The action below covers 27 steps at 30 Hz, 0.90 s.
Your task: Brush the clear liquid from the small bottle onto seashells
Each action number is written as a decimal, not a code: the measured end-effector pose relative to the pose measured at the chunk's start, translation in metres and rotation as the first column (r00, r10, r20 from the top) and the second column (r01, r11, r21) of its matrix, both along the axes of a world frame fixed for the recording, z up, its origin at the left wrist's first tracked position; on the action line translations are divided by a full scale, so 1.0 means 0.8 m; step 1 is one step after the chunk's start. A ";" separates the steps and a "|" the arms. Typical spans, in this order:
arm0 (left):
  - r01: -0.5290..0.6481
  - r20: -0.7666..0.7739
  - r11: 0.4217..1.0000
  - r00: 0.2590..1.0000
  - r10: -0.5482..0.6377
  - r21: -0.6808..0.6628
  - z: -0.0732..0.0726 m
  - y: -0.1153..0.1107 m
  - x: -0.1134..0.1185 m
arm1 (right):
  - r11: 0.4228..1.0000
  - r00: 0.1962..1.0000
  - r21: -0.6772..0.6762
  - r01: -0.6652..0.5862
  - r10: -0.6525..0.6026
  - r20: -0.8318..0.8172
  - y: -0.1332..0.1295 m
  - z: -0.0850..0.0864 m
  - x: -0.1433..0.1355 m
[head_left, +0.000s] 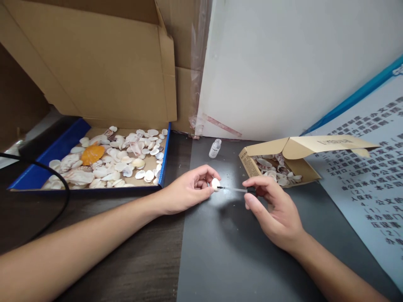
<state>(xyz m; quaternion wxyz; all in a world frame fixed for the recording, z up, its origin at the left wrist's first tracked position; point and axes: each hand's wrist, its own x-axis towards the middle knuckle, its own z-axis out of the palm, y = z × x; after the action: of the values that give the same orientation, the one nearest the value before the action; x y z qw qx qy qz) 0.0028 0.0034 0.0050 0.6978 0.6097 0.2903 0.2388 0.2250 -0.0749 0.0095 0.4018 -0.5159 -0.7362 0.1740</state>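
Between the thumb and fingers of my left hand (pixel 192 188) is a small white shell (pixel 215 183). My right hand (pixel 275 209) pinches the dark cap of a thin brush (pixel 234 189), whose pale stem points left. The brush's dark tip meets the shell's right side. Behind my hands, a small clear bottle (pixel 215 149) with a white label stands uncapped on the grey mat (pixel 210 260).
At the left, a blue-sided cardboard box (pixel 166 155) holds many shells and an orange scallop shell (pixel 92 154). A smaller open box (pixel 248 163) of shells sits behind my right hand. A black cable (pixel 67 193) curves at far left; a printed sheet (pixel 355 184) lies right.
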 end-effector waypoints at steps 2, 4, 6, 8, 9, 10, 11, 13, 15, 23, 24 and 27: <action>-0.005 -0.002 1.000 1.000 0.005 0.002 0.000 0.000 0.000 | 1.000 1.000 -0.009 -0.015 0.015 0.005 0.000 0.000 0.000; -0.015 0.000 1.000 1.000 0.015 0.001 -0.001 0.000 0.000 | 1.000 1.000 -0.005 0.000 0.000 0.014 0.001 0.000 -0.001; -0.021 0.005 1.000 1.000 0.021 -0.001 -0.001 0.000 0.000 | 1.000 1.000 0.007 0.012 -0.012 0.010 0.001 0.001 -0.001; -0.019 0.007 1.000 1.000 0.019 -0.002 -0.002 0.000 0.000 | 1.000 1.000 0.006 -0.005 0.005 0.013 0.001 0.003 -0.001; -0.018 0.006 1.000 1.000 0.018 -0.004 -0.002 0.000 0.000 | 1.000 1.000 0.001 -0.016 0.016 0.019 0.001 0.003 -0.001; -0.019 0.004 1.000 1.000 0.019 -0.006 -0.002 0.000 0.001 | 1.000 0.999 -0.004 -0.023 0.023 0.027 0.001 0.004 -0.001; -0.020 0.002 1.000 1.000 0.020 -0.007 -0.002 0.000 0.001 | 1.000 0.999 -0.009 -0.022 0.023 0.034 0.001 0.004 -0.001; -0.025 -0.003 1.000 1.000 0.025 -0.006 -0.002 0.001 0.000 | 1.000 0.999 -0.009 -0.002 0.003 0.033 0.001 0.004 -0.001; -0.029 -0.007 1.000 1.000 0.029 -0.004 -0.002 0.001 0.000 | 1.000 1.000 -0.013 0.002 -0.002 0.013 0.000 0.003 -0.001; -0.019 -0.029 0.997 0.999 0.017 -0.072 -0.003 -0.001 -0.001 | 1.000 0.999 -0.020 0.014 -0.013 0.033 0.001 0.004 -0.001; -0.019 -0.031 0.997 0.999 0.017 -0.077 -0.003 -0.001 0.000 | 1.000 1.000 -0.011 0.012 -0.012 0.027 0.001 0.004 -0.001; -0.017 -0.031 0.997 0.999 0.015 -0.071 -0.002 -0.001 0.000 | 1.000 1.000 -0.003 -0.009 0.009 0.014 0.001 0.004 -0.002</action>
<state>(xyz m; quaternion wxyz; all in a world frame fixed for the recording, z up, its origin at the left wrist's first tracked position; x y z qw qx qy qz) 0.0027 0.0027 0.0036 0.7125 0.5858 0.3142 0.2246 0.2237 -0.0738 0.0127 0.3954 -0.5144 -0.7410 0.1732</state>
